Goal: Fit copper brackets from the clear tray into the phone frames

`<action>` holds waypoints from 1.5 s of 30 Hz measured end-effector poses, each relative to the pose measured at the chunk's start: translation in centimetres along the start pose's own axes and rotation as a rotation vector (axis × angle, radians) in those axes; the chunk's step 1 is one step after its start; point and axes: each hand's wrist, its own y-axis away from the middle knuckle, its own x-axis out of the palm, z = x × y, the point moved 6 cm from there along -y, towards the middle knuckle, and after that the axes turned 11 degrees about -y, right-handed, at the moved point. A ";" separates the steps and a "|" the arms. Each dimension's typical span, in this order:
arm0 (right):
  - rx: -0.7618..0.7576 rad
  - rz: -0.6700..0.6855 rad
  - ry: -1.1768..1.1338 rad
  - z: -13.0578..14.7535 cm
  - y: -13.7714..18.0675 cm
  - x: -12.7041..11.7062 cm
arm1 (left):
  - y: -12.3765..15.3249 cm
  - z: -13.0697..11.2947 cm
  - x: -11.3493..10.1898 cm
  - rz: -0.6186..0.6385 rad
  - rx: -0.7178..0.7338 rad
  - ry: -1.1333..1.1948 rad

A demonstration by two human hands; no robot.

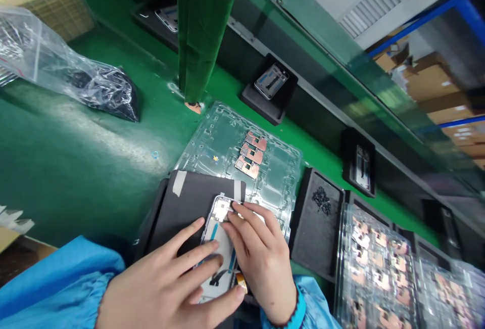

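Note:
A phone frame (pixel 219 248) with white inner parts lies on a dark foam pad (pixel 189 202) at the near edge of the green bench. My left hand (pixel 166 283) rests flat across the frame's lower half, fingers spread. My right hand (pixel 257 253) presses its fingertips together near the frame's top right corner, on something too small to name. Behind the pad lies a clear plastic tray (pixel 223 137) holding three copper-coloured parts (pixel 250 154).
A black tray (pixel 316 220) with small dark screws sits to the right, beside clear trays (pixel 382 268) of several copper parts. Phone frames on black holders (pixel 270 89) ride a conveyor behind. A green post (pixel 200 31) and a plastic bag (pixel 68 74) stand at left.

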 end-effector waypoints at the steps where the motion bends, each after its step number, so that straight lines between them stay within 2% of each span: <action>1: 0.006 0.000 -0.006 0.0 0.0 0.0 | 0.0 0.0 0.0 -0.002 -0.002 -0.003; 21: 0.052 0.047 -0.046 0.0 0.6 0.3 | -0.7 0.7 -0.7 -0.055 -0.047 0.043; 35: 0.116 0.014 0.094 -0.6 0.3 -0.3 | -0.2 0.8 -0.1 -0.019 -0.022 0.102; 45: 0.170 0.024 0.008 -1.2 0.3 0.0 | -0.1 0.7 -0.1 0.004 -0.007 0.130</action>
